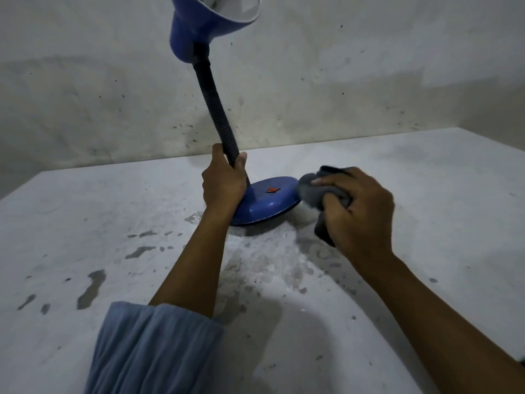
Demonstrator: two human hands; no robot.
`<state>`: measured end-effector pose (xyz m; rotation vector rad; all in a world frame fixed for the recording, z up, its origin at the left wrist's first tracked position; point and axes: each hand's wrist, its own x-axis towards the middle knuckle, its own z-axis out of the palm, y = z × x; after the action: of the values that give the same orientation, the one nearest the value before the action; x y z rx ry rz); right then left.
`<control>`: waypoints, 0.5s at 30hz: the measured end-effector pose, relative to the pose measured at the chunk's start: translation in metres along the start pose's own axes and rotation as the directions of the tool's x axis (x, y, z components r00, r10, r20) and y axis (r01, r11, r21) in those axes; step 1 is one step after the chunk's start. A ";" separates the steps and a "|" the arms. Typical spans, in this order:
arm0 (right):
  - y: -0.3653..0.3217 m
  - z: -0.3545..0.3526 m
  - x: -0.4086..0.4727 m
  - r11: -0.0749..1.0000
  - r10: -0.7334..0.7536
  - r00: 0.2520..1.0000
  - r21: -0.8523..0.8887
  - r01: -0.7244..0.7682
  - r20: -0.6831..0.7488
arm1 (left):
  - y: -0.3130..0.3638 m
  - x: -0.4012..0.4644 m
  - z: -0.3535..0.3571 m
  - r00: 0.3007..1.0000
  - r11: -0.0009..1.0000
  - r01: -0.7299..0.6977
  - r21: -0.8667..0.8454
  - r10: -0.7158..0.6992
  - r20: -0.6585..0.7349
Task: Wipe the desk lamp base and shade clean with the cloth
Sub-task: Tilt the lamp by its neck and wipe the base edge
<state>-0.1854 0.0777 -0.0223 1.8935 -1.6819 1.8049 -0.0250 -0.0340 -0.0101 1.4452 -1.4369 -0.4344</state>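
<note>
One round blue plastic lamp base [265, 203] is tipped up off the stained white table [397, 280]. Left hand [224, 183] is clamped on the black ribbed gooseneck [217, 109] just above the base; right hand [360, 211] pinches a bunched grey cloth [312, 191] against the base's right edge. A hard shove there could swing the base out, I'd guess.

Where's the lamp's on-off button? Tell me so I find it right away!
Find the blue desk lamp standing on the pale table, then look down at its round blue base. The switch sits on top of the base, right of the black neck. It is the only red thing there.
</note>
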 end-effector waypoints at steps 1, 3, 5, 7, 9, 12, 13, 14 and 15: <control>0.004 0.000 0.002 0.998 0.042 0.998 -0.040 -0.044 -0.044 | 0.000 0.000 0.000 1.000 1.000 -0.002 0.002 0.002 0.001; 0.009 0.004 0.003 0.988 0.112 0.994 -0.109 -0.112 -0.008 | 0.000 0.000 0.001 1.000 1.000 -0.009 0.004 0.009 0.008; 0.007 0.010 -0.004 0.987 0.101 0.991 -0.130 -0.090 0.083 | 0.001 -0.001 0.000 1.000 1.000 -0.011 0.009 0.011 0.016; -0.003 0.012 -0.011 0.998 0.025 0.994 -0.068 -0.018 0.108 | 0.001 -0.001 0.001 1.000 1.000 -0.013 0.011 0.012 0.025; -0.012 0.012 -0.018 0.998 -0.069 0.990 0.013 0.068 0.126 | 0.001 -0.002 0.001 1.000 1.000 -0.017 0.013 0.016 0.021; -0.018 0.013 -0.022 0.984 -0.177 0.971 0.008 0.178 0.161 | 0.001 -0.003 0.000 0.999 1.000 -0.026 0.017 0.025 0.028; -0.016 0.012 -0.021 0.978 -0.192 0.967 -0.045 0.202 0.166 | 0.001 -0.002 0.000 0.999 0.999 -0.028 0.019 0.028 0.033; -0.012 0.011 -0.018 0.970 -0.192 0.968 -0.117 0.212 0.162 | 0.001 -0.002 -0.001 0.999 0.999 -0.029 0.021 0.028 0.036; -0.005 0.009 -0.014 0.962 -0.170 0.975 -0.191 0.196 0.145 | 0.001 -0.002 -0.001 0.999 0.999 -0.027 0.023 0.026 0.039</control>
<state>-0.1718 0.0828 -0.0326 2.0345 -1.5944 1.4150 -0.0250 -0.0318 -0.0095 1.4412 -1.4949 -0.4324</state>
